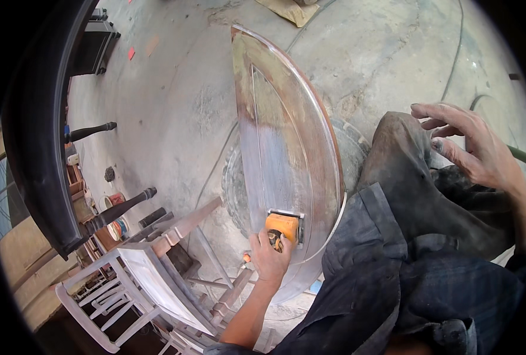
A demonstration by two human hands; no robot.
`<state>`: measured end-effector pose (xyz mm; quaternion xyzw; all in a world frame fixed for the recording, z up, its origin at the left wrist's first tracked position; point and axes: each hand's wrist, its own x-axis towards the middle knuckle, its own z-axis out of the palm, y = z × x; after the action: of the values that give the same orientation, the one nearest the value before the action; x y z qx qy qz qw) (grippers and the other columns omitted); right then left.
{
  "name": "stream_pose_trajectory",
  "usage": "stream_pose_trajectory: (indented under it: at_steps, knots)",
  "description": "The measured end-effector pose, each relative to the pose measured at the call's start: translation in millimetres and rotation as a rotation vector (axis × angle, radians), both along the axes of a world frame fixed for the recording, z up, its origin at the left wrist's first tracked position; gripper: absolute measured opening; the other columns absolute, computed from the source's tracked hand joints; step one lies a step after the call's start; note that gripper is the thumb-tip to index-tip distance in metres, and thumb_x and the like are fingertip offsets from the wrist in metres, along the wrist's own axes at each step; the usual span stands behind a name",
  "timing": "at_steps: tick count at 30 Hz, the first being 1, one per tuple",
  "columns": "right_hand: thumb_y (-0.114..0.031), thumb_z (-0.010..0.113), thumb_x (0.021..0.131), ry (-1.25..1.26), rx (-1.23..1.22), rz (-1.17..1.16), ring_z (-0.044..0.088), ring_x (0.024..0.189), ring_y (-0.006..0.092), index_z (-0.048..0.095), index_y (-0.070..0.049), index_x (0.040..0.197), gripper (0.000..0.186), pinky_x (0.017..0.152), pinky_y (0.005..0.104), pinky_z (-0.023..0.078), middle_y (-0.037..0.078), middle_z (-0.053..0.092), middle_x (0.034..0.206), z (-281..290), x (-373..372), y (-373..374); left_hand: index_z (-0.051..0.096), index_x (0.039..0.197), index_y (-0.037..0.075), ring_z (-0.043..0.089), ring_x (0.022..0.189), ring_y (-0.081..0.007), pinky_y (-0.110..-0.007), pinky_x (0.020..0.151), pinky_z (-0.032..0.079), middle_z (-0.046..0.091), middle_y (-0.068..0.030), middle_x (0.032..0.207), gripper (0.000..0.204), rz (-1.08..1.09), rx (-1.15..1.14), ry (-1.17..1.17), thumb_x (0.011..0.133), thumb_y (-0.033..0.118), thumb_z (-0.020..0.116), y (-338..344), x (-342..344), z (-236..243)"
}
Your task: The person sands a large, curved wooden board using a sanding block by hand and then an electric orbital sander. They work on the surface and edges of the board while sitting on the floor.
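My left hand (269, 258) grips an orange electric sander (282, 226), whose base lies on a curved wooden panel (286, 171). One long edge of this panel is straight, the other bowed. Its far end is brown and yellowish, while the surface nearer the sander looks pale and greyish. Fine lines run along it, following the curve. My right hand (473, 142) is dusty and raised beside my bent knee (396, 139); its fingers are loosely curled and apart, holding nothing. A pale cord (325, 242) loops from near the sander across the panel's bowed edge.
Beneath the panel is a dark round support (234, 183), perhaps a tyre. Pale unfinished chairs (112, 296) crowd the lower left. Black furniture with a turned leg (124, 204) stands at the left. A cable (213, 168) crosses the dusty concrete floor (180, 112). Tins (116, 228) stand behind the leg.
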<state>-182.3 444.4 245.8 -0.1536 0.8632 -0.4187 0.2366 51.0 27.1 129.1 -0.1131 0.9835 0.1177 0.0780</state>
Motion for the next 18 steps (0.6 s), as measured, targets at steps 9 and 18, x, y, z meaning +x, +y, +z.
stream_pose_trajectory:
  at_steps: [9, 18]
  knots:
    - [-0.018, 0.061, 0.098, 0.017, -0.011, 0.014, 0.068, 0.113, 0.0299, 0.059, -0.007, 0.141, 0.044, 0.095, 0.0399, 0.058, 0.014, 0.065, 0.135, 7, -4, -3, 0.057, 0.11, 0.001, 0.061, 0.093, -0.0418, -0.051, 0.076, 0.05, 0.056, -0.021, 0.102, 0.035, -0.068, 0.021, 0.072, 0.085, 0.023, 0.07, 3, -126, -8]
    - [-0.014, 0.06, 0.099, 0.018, -0.03, 0.083, 0.068, 0.113, 0.0299, 0.06, -0.009, 0.141, 0.042, 0.096, 0.0406, 0.057, 0.013, 0.065, 0.136, -3, -6, -7, 0.057, 0.115, 0.0, 0.06, 0.094, -0.0416, -0.051, 0.08, 0.05, 0.054, -0.0215, 0.104, 0.041, -0.01, 0.026, 0.013, 0.085, 0.023, 0.073, 16, -86, -2]
